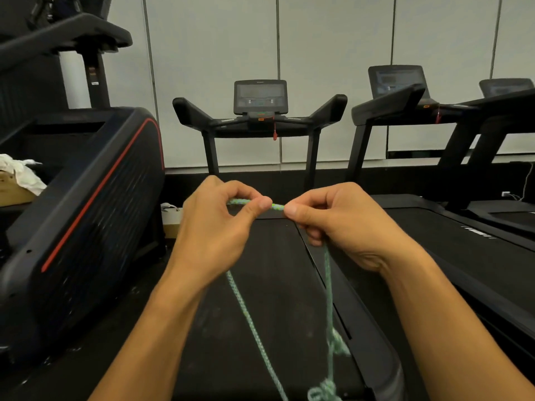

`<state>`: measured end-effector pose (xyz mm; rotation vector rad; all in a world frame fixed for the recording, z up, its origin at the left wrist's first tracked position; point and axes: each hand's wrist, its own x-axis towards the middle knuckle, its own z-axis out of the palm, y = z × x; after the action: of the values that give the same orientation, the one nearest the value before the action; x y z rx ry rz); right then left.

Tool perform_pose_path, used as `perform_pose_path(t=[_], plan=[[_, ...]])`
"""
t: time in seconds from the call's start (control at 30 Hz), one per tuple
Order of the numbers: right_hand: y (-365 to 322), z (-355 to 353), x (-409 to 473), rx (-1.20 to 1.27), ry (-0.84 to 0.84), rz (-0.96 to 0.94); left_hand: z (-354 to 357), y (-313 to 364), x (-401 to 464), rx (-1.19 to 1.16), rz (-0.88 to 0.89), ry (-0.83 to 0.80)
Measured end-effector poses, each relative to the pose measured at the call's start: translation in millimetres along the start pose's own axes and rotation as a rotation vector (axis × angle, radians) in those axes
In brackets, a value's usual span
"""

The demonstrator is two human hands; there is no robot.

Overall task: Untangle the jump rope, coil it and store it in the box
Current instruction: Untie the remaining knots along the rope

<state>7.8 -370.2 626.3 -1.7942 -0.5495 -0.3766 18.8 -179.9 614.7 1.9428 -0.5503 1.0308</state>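
I am pinching the rope [274,206] between thumb and forefinger of my left hand [215,227] and my right hand [338,224], fingertips almost meeting, holding a short stretch taut at chest height so both tails are hanging free over the treadmill [260,285] and the knots [337,344] low on the right strand are showing themselves. No box is identifiable yet. Console [260,96] writing is too blurred to read; no brand legible.

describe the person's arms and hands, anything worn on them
Both forearms are bare up to the bottom edge of the picture: no sleeves, watch or bands in view. The left hand and right hand wear no gloves, and no rings show. Short, unpainted thumbnails.
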Motion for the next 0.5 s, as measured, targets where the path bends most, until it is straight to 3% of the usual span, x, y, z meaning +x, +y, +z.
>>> perform_pose_path(t=[0.1,0.37,0.5], plan=[[1.7,-6.8,0.9,-0.005,0.009,-0.012,-9.2,-11.5,6.4,-0.050,-0.028,0.058],[3.4,-19.9,1.2,0.068,0.058,-0.029,-32.6,-32.1,15.3,-0.262,-0.316,0.385],[2.2,-9.0,4.1,0.195,0.083,-0.031,-22.8,-15.5,11.3,-0.390,-0.313,0.122]])
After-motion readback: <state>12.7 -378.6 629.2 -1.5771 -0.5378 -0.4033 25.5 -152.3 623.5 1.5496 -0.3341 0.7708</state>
